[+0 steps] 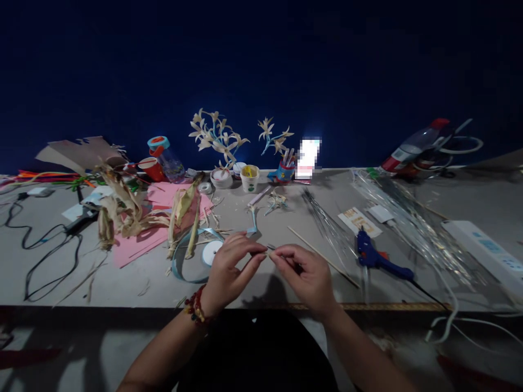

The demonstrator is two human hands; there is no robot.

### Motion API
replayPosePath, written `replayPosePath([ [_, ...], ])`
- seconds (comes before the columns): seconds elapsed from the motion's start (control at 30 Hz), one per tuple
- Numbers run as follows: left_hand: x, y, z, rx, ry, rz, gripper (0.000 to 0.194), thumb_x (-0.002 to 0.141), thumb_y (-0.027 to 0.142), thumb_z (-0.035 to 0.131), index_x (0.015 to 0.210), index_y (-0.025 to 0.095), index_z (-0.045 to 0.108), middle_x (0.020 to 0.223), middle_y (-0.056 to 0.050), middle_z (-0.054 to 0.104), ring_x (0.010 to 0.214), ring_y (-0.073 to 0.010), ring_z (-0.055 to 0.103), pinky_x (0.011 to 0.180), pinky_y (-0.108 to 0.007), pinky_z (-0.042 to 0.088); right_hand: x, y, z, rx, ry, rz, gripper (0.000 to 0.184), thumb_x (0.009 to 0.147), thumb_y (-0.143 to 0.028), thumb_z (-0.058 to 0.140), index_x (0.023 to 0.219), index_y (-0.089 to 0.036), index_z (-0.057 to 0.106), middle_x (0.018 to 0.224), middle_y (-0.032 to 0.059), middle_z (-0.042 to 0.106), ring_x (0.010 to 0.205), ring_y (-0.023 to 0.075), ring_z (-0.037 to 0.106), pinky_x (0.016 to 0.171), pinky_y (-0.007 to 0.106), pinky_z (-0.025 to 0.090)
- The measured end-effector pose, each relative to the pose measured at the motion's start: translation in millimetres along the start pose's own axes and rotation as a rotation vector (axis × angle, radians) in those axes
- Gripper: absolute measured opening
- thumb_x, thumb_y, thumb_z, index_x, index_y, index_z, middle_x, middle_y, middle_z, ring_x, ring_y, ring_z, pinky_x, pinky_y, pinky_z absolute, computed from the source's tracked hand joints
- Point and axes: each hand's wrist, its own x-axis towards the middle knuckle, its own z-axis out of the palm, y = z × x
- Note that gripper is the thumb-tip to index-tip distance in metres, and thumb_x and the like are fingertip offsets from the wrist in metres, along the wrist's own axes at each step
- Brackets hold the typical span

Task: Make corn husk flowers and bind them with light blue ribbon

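Note:
Close together above the front of the table are my left hand [233, 265] and my right hand [307, 276], fingertips nearly touching. Both pinch at a small thin piece [271, 247], too small to name. Beside my left hand lies a white spool [211, 252] with light blue ribbon [176, 262] looping off it. A short blue-wrapped stem [254, 218] rests just beyond my fingers. Right of my right hand, a thin pale stick [322, 256] lies slantwise. Past it are thin wires [327, 218] and a blue hot glue gun [382, 261].
Dried corn husks [126, 209] and pink paper [141, 245] cover the left side, near black cables [28, 247]. Husk flowers [220, 136], a paper cup [249, 179] and a lit phone [308, 158] stand along the back. Clear-wrapped wires [412, 223] and a power strip [484, 253] lie right.

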Motion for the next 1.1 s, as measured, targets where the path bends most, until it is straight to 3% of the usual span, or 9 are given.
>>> replayPosePath([
  [0.23,5.0,-0.8,-1.1,0.013,-0.017,-0.114,0.007,0.091,0.024,0.066,0.089,0.019,0.07,0.086,-0.006,0.077,0.095,-0.0219,0.072,0.097,-0.038,0.052,6.2,4.4,-5.8,-0.21,0.008,-0.281,0.014,0.094,-0.024,0.06,0.092,-0.022,0.073,0.075,0.0041,0.076,0.065,0.0177,0.066,0.067,0.029,0.048],
  [0.37,7.0,-0.2,-3.3,-0.027,-0.089,-0.112,0.01,0.092,0.026,0.065,0.097,0.019,0.07,0.092,-0.006,0.077,0.097,-0.021,0.072,0.09,-0.033,0.055,9.8,8.9,-8.9,-0.235,0.036,-0.49,0.011,0.094,-0.016,0.059,0.096,-0.019,0.069,0.075,0.0046,0.076,0.06,0.0161,0.063,0.061,0.028,0.047],
  [0.47,8.4,1.7,-4.1,-0.042,-0.097,-0.072,0.008,0.092,0.024,0.065,0.095,0.02,0.071,0.092,-0.005,0.078,0.095,-0.02,0.072,0.095,-0.035,0.053,11.6,9.9,-10.1,-0.24,0.062,-0.582,0.009,0.093,-0.014,0.061,0.098,-0.019,0.067,0.075,0.004,0.075,0.057,0.0147,0.059,0.058,0.027,0.044],
  [0.87,8.6,3.9,-1.1,-0.029,-0.042,0.026,0.007,0.089,0.019,0.068,0.082,0.019,0.067,0.075,-0.001,0.074,0.072,-0.0148,0.069,0.106,-0.045,0.05,5.4,6.4,-9.7,-0.242,0.079,-0.514,0.007,0.093,-0.015,0.06,0.09,-0.019,0.065,0.068,0.0023,0.07,0.057,0.0155,0.061,0.059,0.028,0.045],
  [1.1,5.6,5.5,-2.1,-0.031,-0.017,-0.01,0.009,0.09,0.027,0.068,0.094,0.019,0.071,0.087,-0.006,0.079,0.089,-0.0208,0.074,0.1,-0.042,0.054,-0.4,9.2,-12.2,-0.213,0.152,-0.427,0.006,0.093,-0.019,0.062,0.09,-0.021,0.067,0.073,0.0016,0.073,0.059,0.0149,0.064,0.061,0.026,0.049],
])
